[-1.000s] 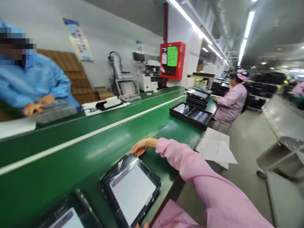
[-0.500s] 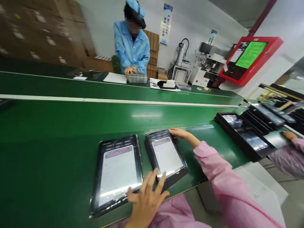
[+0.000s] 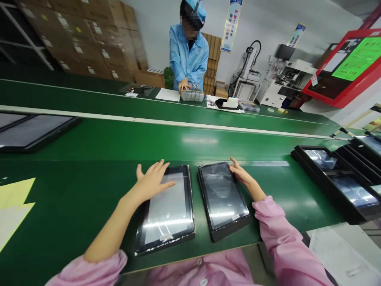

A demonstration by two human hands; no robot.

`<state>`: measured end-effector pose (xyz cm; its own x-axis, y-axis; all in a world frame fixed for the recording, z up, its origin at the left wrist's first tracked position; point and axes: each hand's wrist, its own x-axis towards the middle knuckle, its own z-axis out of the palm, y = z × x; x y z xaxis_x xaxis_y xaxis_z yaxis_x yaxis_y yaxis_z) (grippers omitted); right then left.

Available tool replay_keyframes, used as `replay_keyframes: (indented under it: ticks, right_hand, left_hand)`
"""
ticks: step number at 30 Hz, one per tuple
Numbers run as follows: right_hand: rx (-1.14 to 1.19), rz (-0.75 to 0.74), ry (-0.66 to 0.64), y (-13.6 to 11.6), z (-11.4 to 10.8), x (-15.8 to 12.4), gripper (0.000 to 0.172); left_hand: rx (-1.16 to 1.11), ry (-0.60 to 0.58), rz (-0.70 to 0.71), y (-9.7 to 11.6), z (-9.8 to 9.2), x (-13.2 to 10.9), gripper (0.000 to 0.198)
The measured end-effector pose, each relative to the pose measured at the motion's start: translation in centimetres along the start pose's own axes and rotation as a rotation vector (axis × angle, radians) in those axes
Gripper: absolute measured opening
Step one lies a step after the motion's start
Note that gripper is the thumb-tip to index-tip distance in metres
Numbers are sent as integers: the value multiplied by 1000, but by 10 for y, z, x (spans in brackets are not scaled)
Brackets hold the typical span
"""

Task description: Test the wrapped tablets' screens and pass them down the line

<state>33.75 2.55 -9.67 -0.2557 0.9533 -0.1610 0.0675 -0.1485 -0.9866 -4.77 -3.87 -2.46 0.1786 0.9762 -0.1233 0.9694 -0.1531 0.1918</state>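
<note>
Two tablets in clear film lie side by side on the green bench in front of me. The left tablet (image 3: 169,210) shows a pale, blank screen. My left hand (image 3: 153,178) is over its upper part with fingers spread; whether it touches the glass I cannot tell. The right tablet (image 3: 224,198) has a dark screen and sits higher, on a black base or stack. At its upper right corner is my right hand (image 3: 240,173), fingers apart, thumb and fingertips by the edge.
Black trays with tablets (image 3: 351,186) stand at right, another tray (image 3: 35,131) at far left. Yellow and white paper sheets (image 3: 14,202) lie at left. A white rail (image 3: 166,123) crosses the bench. A co-worker in blue (image 3: 189,55) handles a stack opposite.
My left hand has moved from the tablets' lower edges up to the left tablet's top. Both screens have lost their displayed page; the right one is now dark. The view has shifted left.
</note>
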Motion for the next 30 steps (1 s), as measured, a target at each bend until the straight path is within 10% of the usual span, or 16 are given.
replay_keyframes:
  ticks: [5,15,23,30]
  right_hand:
    - [-66,-96,-211,3,1,-22,139]
    - [-98,-133,-331,-4,-3,-35,142]
    - [-82,54,-45,-8,-10,-45,49]
    - [-118,159,98,-15,-5,-50,38]
  left_hand:
    - [-22,-326,271,10,-26,17,111]
    - [65,-410,273,24,-28,25,124]
    - [24,-474,327,35,-34,22,51]
    - [23,-432,338,36,-22,24,36]
